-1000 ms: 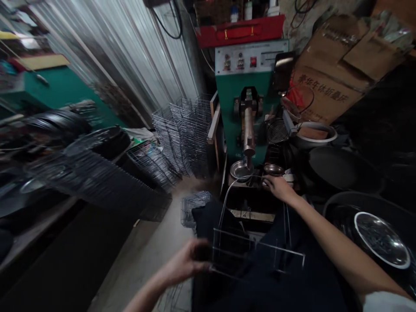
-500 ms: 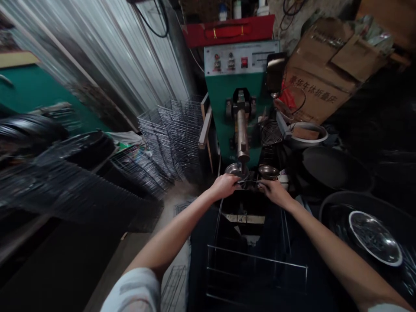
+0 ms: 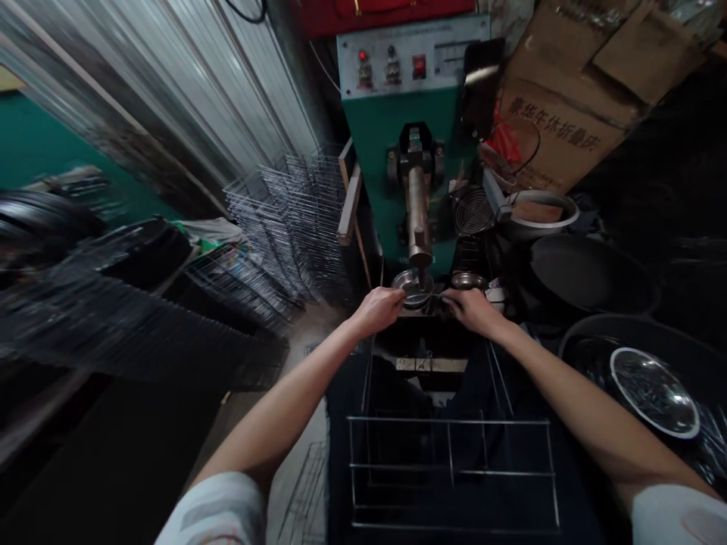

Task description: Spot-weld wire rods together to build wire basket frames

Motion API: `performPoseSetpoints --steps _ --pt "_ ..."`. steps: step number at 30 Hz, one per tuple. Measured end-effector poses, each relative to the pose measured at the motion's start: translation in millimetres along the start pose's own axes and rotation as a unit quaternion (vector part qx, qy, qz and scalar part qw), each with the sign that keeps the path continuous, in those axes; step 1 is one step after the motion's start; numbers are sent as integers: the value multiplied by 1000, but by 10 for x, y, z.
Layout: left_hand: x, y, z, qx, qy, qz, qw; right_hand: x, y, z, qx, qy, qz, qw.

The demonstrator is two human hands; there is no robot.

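Note:
My left hand (image 3: 384,309) is closed on the far end of a wire rack (image 3: 448,421), just left of the metal electrode arm (image 3: 419,219) of a green machine (image 3: 372,132). My right hand (image 3: 472,309) pinches the same end on the right side. A thin wire runs between the two hands, close to the electrode's lower tip. The rack's long side wires stretch back toward me, and its near end with crossbars lies over my dark-clothed lap. A shiny metal bowl (image 3: 410,286) sits behind my left fingers, and a smaller metal dish (image 3: 469,281) behind my right.
Stacked wire racks (image 3: 295,219) stand left of the machine, with more dark racks (image 3: 141,318) further left. On the right are a black pan (image 3: 591,272), a basin with a shiny bowl (image 3: 653,393) in it, and a cardboard box (image 3: 556,129).
The view has tilted downward. The rack's near end has levelled and shows more crossbars. A red lamp on the machine's panel now glows. Both hands keep their hold.

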State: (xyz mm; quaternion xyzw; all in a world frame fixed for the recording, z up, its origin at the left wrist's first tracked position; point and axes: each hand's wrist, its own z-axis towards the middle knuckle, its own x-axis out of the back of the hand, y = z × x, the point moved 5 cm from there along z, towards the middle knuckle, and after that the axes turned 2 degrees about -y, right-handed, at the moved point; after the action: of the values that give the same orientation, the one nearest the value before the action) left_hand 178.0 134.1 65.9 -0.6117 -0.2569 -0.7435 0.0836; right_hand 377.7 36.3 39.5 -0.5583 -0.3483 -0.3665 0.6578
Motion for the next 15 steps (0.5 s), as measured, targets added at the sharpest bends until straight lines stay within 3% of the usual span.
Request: performPoseSetpoints --steps 4,15 --pt "41 -3 -56 0 13 0 1000 24 -42 97 8 -29 -31 999" --pt "59 -7 57 0 6 9 1000 78 27 227 32 -40 -65 997"
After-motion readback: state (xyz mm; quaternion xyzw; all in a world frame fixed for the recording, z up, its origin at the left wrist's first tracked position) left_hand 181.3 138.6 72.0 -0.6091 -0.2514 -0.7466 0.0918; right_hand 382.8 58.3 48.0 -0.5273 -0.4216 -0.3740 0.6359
